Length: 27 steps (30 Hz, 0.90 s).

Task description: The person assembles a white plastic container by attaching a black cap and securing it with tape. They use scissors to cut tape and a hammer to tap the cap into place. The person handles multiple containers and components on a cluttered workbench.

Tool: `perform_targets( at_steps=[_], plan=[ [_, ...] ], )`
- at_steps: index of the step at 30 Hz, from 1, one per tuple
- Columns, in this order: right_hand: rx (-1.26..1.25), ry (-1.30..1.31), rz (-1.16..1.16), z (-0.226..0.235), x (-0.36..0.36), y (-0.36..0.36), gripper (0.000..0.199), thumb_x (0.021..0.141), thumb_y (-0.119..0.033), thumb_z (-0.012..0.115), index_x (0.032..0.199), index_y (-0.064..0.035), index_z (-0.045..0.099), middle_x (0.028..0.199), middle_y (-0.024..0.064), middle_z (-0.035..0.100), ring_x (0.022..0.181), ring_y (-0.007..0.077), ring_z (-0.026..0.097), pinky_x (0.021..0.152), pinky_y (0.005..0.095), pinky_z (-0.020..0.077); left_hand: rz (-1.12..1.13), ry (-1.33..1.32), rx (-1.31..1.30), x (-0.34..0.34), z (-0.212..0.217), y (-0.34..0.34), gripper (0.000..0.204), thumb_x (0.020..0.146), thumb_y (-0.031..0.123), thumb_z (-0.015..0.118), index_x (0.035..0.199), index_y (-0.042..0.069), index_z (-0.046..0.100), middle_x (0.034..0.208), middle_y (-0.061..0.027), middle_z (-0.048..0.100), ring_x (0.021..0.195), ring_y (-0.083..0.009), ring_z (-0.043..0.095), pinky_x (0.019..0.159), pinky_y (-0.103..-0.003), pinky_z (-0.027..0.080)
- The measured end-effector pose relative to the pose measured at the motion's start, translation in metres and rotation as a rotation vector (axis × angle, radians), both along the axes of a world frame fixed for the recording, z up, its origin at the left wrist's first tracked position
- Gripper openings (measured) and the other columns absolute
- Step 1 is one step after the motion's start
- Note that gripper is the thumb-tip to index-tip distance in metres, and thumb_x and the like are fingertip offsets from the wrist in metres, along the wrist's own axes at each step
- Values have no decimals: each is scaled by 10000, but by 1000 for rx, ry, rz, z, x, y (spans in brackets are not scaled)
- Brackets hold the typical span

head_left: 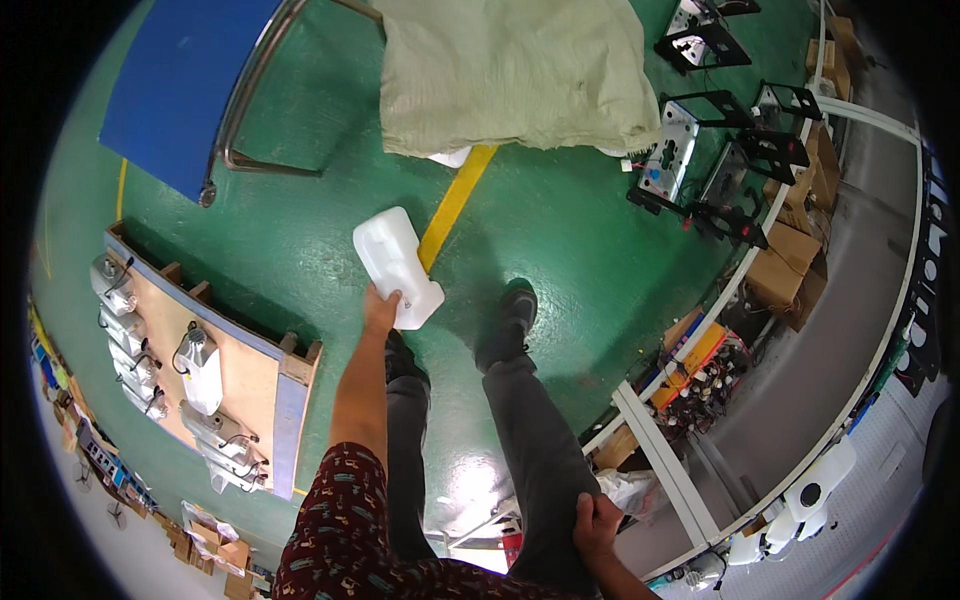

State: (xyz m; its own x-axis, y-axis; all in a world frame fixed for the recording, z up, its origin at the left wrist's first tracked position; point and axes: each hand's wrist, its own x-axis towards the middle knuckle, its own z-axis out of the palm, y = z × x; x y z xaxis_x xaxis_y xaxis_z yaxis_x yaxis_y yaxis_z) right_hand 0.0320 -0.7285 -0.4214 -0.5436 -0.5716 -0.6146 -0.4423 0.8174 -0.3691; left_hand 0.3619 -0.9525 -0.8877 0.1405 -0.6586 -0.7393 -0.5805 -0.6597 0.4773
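My left hand reaches forward and grips a white plastic tank-shaped part by its near edge, holding it above the green floor. My right hand rests low against my right thigh, fingers curled on the grey trouser cloth, with no object in it. My two legs and dark shoes stand on the floor below the part.
A wooden pallet with several white tanks lies at left. A large pale woven sack hangs ahead over a yellow floor line. Black metal brackets, cardboard boxes and a white-framed conveyor run along the right. A blue cart sits top left.
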Motion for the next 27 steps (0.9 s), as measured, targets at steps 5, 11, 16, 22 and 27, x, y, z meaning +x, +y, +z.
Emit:
perform_targets(
  at_steps=[5, 11, 16, 22, 27],
  plan=[
    [-8, 0, 55, 1, 3, -16, 422, 1018, -186, 671, 684, 8, 499, 589, 155, 478, 529, 223, 457, 523, 429, 357, 269, 241, 137, -10, 44, -15, 452, 883, 153, 814, 1217, -87, 627, 1121, -192, 740, 966, -286, 740, 856, -401, 590],
    [30, -48, -44, -29, -7, 1, 417, 1040, -283, 647, 732, -6, 594, 624, 177, 534, 551, 267, 532, 554, 448, 415, 297, 753, 510, -123, 274, -49, 374, 968, 220, 745, 1279, 45, 635, 1183, -62, 718, 1104, -177, 683, 961, -393, 565],
    [-60, -606, -749, 7, -18, -32, 276, 1076, -317, 618, 944, -84, 685, 772, -14, 647, 665, 90, 587, 586, 272, 463, 23, 713, 411, -160, 432, -50, 392, 978, 153, 743, 1310, -5, 606, 1172, -78, 723, 1034, -174, 698, 923, -332, 560],
    [-498, -503, -973, 126, -14, -34, 585, 971, -533, 722, 1301, -53, 668, 1177, 75, 719, 1077, 190, 678, 829, 359, 592, -768, 770, 139, -191, 553, -54, 459, 878, 33, 766, 1299, -39, 601, 1197, -125, 712, 1038, -200, 689, 927, -353, 556],
    [-878, -445, -1215, 218, 45, 29, 873, 953, -508, 765, 1592, -58, 377, 1484, 196, 540, 1306, 304, 580, 989, 438, 560, -1434, 752, 76, -235, 638, -38, 538, 828, 27, 789, 1317, -70, 586, 1187, -153, 717, 1057, -224, 699, 938, -366, 562]
  ],
)
